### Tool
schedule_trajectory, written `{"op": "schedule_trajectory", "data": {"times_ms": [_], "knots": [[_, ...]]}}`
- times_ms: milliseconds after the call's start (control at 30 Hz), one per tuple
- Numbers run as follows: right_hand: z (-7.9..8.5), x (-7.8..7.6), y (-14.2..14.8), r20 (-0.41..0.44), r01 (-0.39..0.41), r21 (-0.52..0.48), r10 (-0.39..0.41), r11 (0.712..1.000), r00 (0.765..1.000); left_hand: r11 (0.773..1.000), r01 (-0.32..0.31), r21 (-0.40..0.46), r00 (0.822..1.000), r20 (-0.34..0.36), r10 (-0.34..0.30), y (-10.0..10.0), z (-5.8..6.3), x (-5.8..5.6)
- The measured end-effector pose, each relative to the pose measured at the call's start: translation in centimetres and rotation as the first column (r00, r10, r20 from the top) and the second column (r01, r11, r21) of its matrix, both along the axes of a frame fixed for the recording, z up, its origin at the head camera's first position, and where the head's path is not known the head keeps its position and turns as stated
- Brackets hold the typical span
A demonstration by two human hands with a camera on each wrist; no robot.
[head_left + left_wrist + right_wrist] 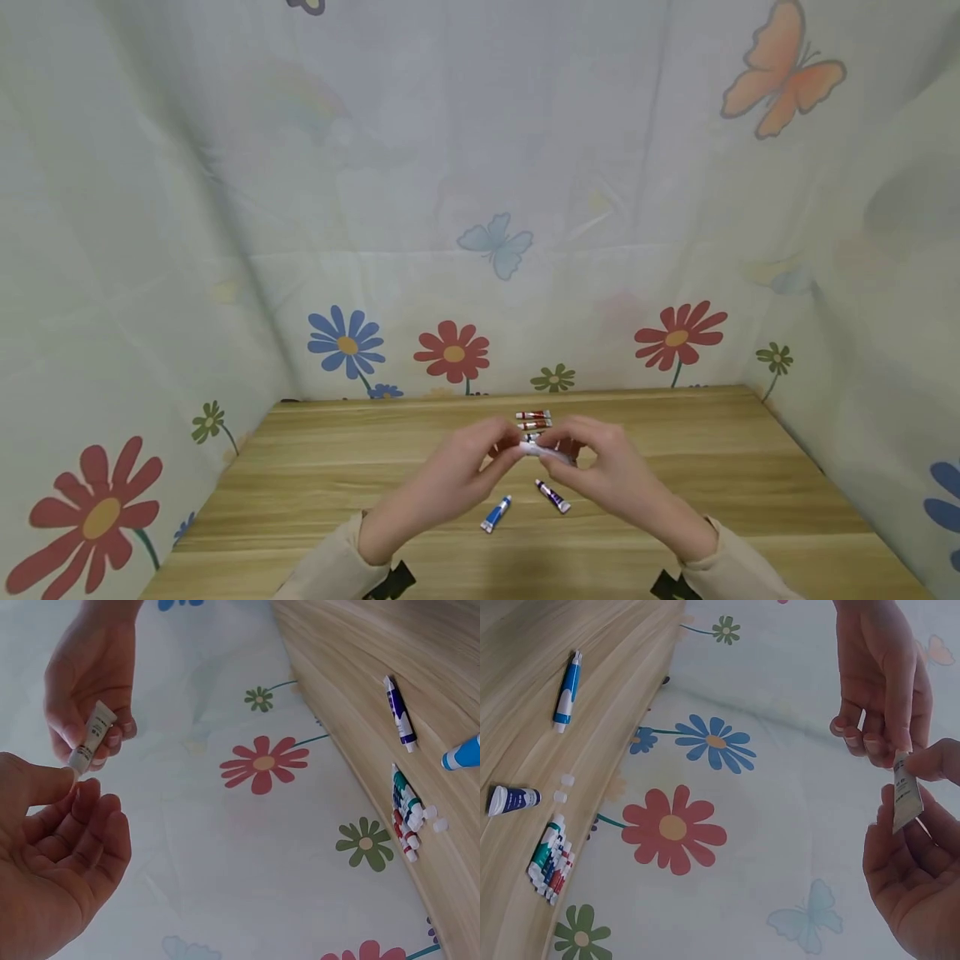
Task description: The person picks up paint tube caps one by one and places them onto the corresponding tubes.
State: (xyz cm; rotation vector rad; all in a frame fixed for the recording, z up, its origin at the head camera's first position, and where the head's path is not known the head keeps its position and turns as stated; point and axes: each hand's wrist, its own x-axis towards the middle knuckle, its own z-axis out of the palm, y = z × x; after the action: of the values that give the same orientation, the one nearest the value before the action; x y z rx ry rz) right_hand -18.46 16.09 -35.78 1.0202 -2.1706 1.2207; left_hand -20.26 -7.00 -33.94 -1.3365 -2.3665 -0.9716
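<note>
A small white paint tube is held up above the table between both hands. My right hand grips its body, with thumb and fingers on either side of the printed part. My left hand pinches the tube's cap end between thumb and index finger, and those fingertips hide the cap. In the left wrist view the other fingers of the left hand curl loosely below. Beneath the hands lie a blue paint tube and a purple paint tube, apart from each other on the wooden table.
Farther back, several paint tubes lie side by side, among them a green tube and a red tube. Two small white caps rest near that row. A flower-printed curtain stands behind the table and at its sides.
</note>
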Motion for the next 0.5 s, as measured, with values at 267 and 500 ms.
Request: {"op": "schedule_trajectory", "data": {"times_ms": [267,500], "knots": [[-0.36,0.1,0.18,-0.237,0.038,0.047,-0.026,0.998,0.971,1.0,-0.011,-0.005,0.985,0.173,0.012,0.0,-0.22,0.12],[-0.25,-0.08,-0.1,-0.484,0.099,0.098,-0.039,0.99,0.874,0.999,-0.014,-0.042,0.966,0.257,0.024,0.11,-0.26,0.17]]}}
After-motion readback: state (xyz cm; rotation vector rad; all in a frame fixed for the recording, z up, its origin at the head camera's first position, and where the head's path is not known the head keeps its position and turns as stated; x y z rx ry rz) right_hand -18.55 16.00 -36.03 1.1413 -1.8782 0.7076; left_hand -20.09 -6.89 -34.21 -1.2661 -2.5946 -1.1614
